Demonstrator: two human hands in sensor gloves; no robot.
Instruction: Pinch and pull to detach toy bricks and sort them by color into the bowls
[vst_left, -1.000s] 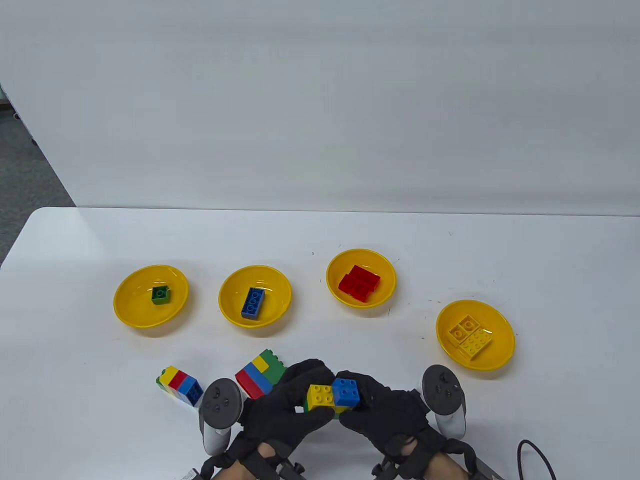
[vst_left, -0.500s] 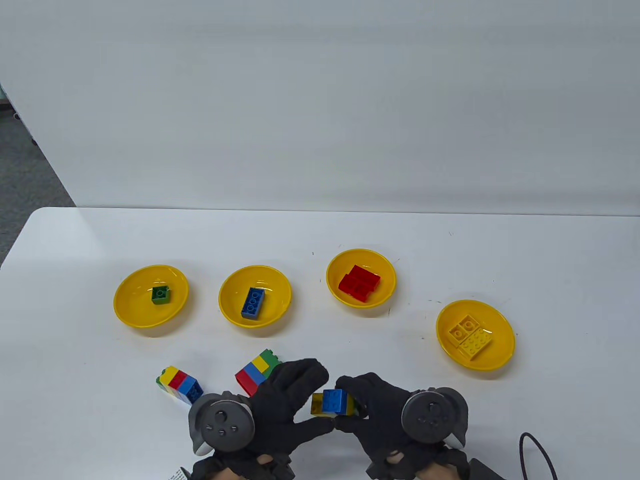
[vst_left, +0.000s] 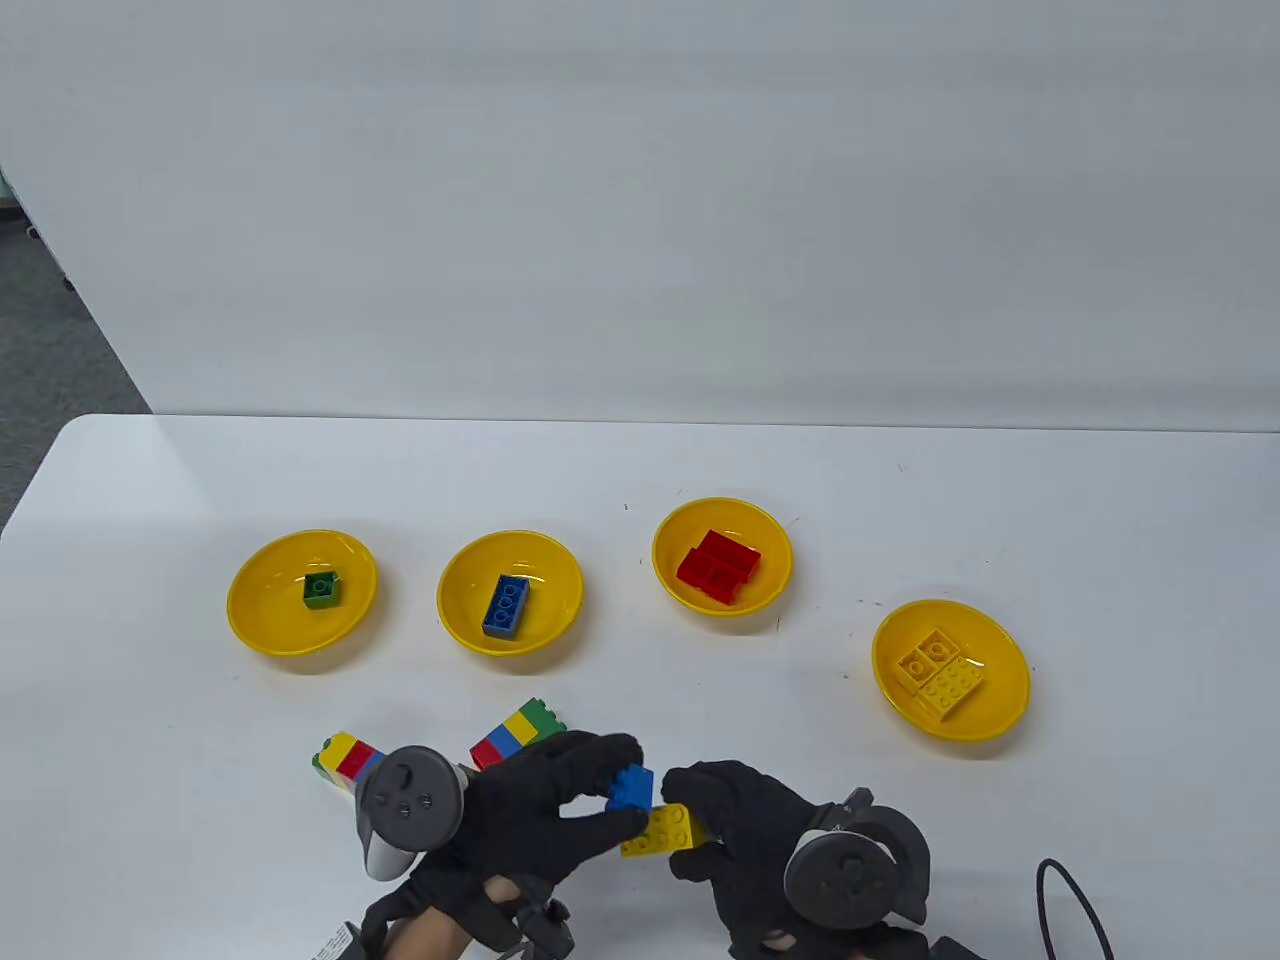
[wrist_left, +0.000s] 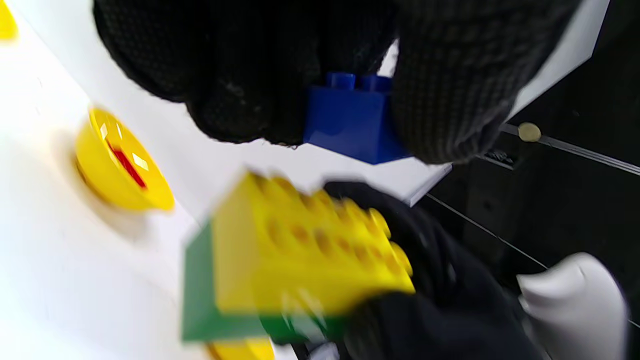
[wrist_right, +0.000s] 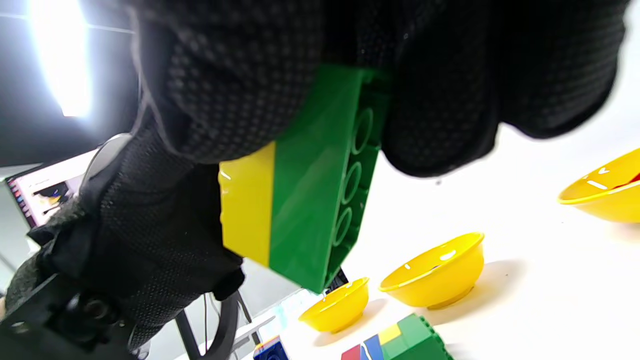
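Observation:
My left hand (vst_left: 600, 790) pinches a small blue brick (vst_left: 630, 787) (wrist_left: 350, 122) between thumb and fingers, apart from the stack it came off. My right hand (vst_left: 700, 815) grips that stack, a long yellow brick (vst_left: 660, 830) (wrist_left: 305, 250) on a green brick (wrist_right: 320, 185). Four yellow bowls sit further back: one with a green brick (vst_left: 321, 589), one with a blue brick (vst_left: 507, 605), one with red bricks (vst_left: 718, 566), one with yellow bricks (vst_left: 940, 672).
Two more mixed-colour brick stacks lie on the white table near my left hand: a small one (vst_left: 345, 758) partly behind the left tracker, and a larger one (vst_left: 515, 735). A black cable (vst_left: 1075, 900) loops at the bottom right.
The blue brick has come off the yellow brick: my left hand now holds it alone, slightly up and left. My right hand keeps the yellow-green stack, and both wrists have rolled.

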